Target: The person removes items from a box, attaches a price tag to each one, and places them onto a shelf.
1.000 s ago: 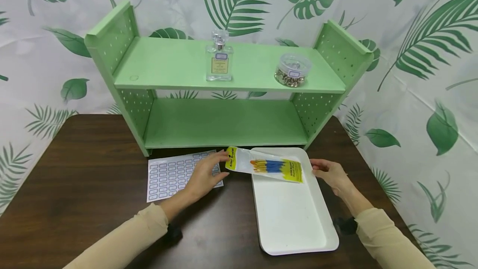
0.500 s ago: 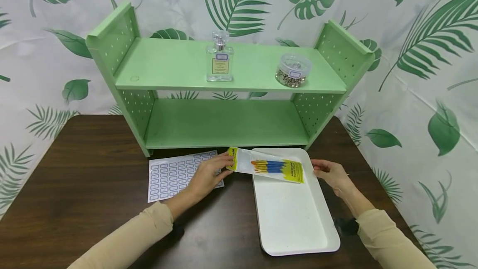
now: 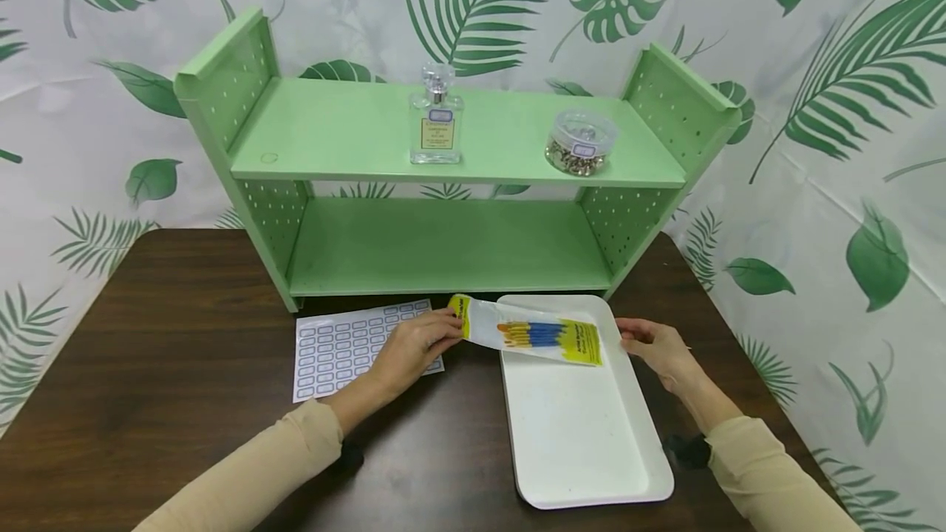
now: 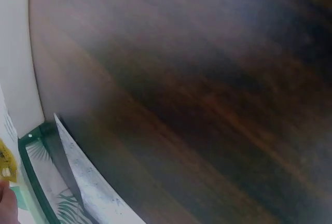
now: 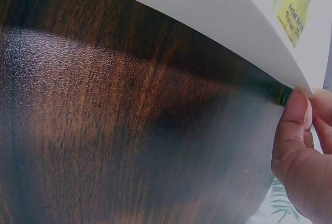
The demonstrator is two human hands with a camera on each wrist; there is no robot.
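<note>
A clear packet of paintbrushes [image 3: 535, 335] with blue and yellow handles and yellow ends lies slantwise over the far part of a white tray [image 3: 576, 433]. My left hand [image 3: 406, 354] pinches the packet's left end, which sticks out past the tray and bends up a little. At the tray's right rim, my right hand [image 3: 661, 354] grips the edge between thumb and fingers; the right wrist view shows the thumb [image 5: 297, 110] against that rim. Only a fingertip of the left hand [image 4: 7, 203] shows in the left wrist view, by the yellow packet end [image 4: 6, 163].
Under the left forearm is a white sheet of labels [image 3: 332, 351]. Behind stands a green two-level shelf [image 3: 443, 245], its upper board bearing a glass perfume bottle [image 3: 436, 134] and a round clear jar [image 3: 580, 144] of small metallic pieces. Everything stands on a dark wooden table [image 3: 185, 351].
My left hand has moved slightly right and its spread fingers have come together on the packet's end. That end now curls a little more. The right hand keeps its place on the tray.
</note>
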